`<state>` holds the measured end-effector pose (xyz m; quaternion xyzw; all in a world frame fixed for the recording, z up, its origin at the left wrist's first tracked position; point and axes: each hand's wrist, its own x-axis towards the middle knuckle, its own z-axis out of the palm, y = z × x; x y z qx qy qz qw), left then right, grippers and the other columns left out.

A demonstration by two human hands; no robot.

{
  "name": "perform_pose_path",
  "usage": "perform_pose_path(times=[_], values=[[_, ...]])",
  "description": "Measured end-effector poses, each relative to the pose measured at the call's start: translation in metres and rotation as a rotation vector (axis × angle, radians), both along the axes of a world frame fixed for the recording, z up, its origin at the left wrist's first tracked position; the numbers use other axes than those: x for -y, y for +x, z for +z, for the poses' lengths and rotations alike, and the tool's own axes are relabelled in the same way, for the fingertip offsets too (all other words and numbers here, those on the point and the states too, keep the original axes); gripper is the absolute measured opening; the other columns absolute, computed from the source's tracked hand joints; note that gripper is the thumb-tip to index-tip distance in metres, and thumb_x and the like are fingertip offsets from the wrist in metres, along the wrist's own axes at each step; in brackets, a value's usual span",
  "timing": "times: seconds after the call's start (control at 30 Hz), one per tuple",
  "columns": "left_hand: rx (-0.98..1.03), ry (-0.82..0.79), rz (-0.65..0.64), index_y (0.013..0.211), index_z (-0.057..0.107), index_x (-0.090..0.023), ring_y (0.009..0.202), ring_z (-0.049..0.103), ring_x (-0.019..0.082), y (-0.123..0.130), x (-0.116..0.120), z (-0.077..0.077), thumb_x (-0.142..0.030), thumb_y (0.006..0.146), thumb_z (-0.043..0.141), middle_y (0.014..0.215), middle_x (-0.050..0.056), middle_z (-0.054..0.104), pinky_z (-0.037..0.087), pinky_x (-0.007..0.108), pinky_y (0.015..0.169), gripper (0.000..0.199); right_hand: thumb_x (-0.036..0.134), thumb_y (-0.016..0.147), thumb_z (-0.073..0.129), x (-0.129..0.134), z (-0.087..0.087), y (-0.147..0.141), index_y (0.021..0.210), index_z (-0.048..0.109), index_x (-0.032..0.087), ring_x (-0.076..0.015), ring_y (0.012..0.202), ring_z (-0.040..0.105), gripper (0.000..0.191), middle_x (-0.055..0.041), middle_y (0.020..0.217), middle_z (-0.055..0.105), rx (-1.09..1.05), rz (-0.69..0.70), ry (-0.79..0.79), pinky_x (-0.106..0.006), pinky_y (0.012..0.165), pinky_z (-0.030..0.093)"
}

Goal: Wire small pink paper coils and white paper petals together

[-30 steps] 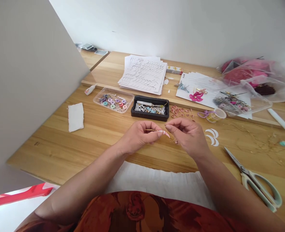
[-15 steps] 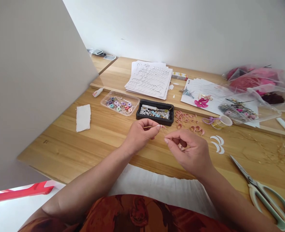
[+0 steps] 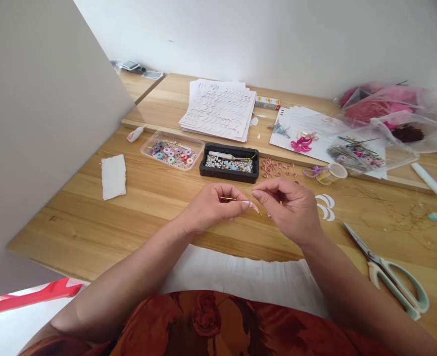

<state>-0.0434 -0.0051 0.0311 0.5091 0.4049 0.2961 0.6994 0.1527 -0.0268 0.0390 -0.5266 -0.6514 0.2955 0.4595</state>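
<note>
my left hand point(image 3: 213, 207) pinches a gold wire point(image 3: 231, 199) carrying a pink petal point(image 3: 252, 206), held over the wooden surface point(image 3: 92, 232). my right hand point(image 3: 288, 210) curls just beside it, but i cannot tell if it grips anything. a black tray of beads point(image 3: 228, 177) sits beyond, and green-handled scissors point(image 3: 396, 289) lie to my right.

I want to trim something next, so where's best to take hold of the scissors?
Take the scissors by their pale green looped handles, coming from the near side, to the right of the right hand. They probably lie flat on the wooden table, handles toward you and metal blades pointing away, so the loops are the safest, most open part to reach.
</note>
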Motion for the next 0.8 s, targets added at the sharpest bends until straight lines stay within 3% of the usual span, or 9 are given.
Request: perform_pose_path(times=[0.2, 0.33, 0.47, 0.57, 0.7, 0.8], values=[[0.222, -0.02, 0.178, 0.078, 0.07, -0.014, 0.058, 0.054, 0.007, 0.004, -0.004, -0.004, -0.036, 0.073, 0.086, 0.069, -0.001, 0.064, 0.043, 0.021, 0.058, 0.027, 0.04, 0.076, 0.081, -0.007, -0.016, -0.002, 0.075, 0.071, 0.02, -0.0066, 0.046, 0.045, 0.023, 0.0032, 0.064, 0.061, -0.452, 0.097, -0.468, -0.024, 0.044, 0.031], [0.263, -0.004, 0.322, 0.076, 0.068, -0.014, 0.06, 0.054, 0.006, 0.006, -0.005, -0.005, -0.034, 0.072, 0.086, 0.07, -0.001, 0.065, 0.044, 0.02, 0.059, 0.027, 0.04, 0.076, 0.08, -0.002, -0.015, -0.009, 0.072, 0.069, 0.019, -0.0061, 0.045, 0.042, 0.025, 0.0034, 0.062, 0.06, -0.445, 0.131, -0.532, -0.024, 0.044, 0.029], [0.183, 0.087, 0.379, 0.076, 0.067, -0.015, 0.061, 0.053, 0.007, 0.005, -0.006, -0.006, -0.037, 0.075, 0.083, 0.079, 0.001, 0.071, 0.045, 0.021, 0.061, 0.027, 0.036, 0.082, 0.075, 0.008, -0.006, -0.014, 0.074, 0.07, 0.019, -0.008, 0.05, 0.042, 0.019, 0.0031, 0.061, 0.058, -0.211, 0.145, -0.396, -0.024, 0.047, 0.032], [0.07, 0.131, 0.37, 0.076, 0.066, -0.015, 0.059, 0.051, 0.006, 0.004, -0.005, -0.003, -0.038, 0.076, 0.081, 0.087, 0.004, 0.075, 0.043, 0.022, 0.06, 0.028, 0.024, 0.085, 0.069, 0.015, 0.004, -0.015, 0.077, 0.07, 0.02, -0.0092, 0.053, 0.044, 0.009, 0.0034, 0.061, 0.059, 0.01, 0.135, -0.181, -0.025, 0.05, 0.035], [-0.06, 0.128, 0.267, 0.075, 0.067, -0.014, 0.058, 0.05, 0.007, 0.005, -0.003, 0.002, -0.036, 0.073, 0.082, 0.078, 0.004, 0.072, 0.039, 0.022, 0.057, 0.027, 0.011, 0.084, 0.067, 0.018, 0.017, -0.01, 0.081, 0.071, 0.021, -0.0114, 0.061, 0.051, 0.011, 0.0019, 0.067, 0.065, 0.242, 0.068, 0.201, -0.028, 0.06, 0.04], [-0.116, 0.09, 0.147, 0.077, 0.069, -0.014, 0.058, 0.05, 0.008, 0.005, 0.0, 0.003, -0.036, 0.071, 0.083, 0.07, 0.0, 0.067, 0.036, 0.022, 0.055, 0.026, 0.012, 0.087, 0.068, 0.015, 0.02, -0.004, 0.082, 0.071, 0.021, -0.0126, 0.064, 0.053, 0.01, 0.0008, 0.07, 0.068, 0.287, 0.034, 0.304, -0.029, 0.062, 0.042]])
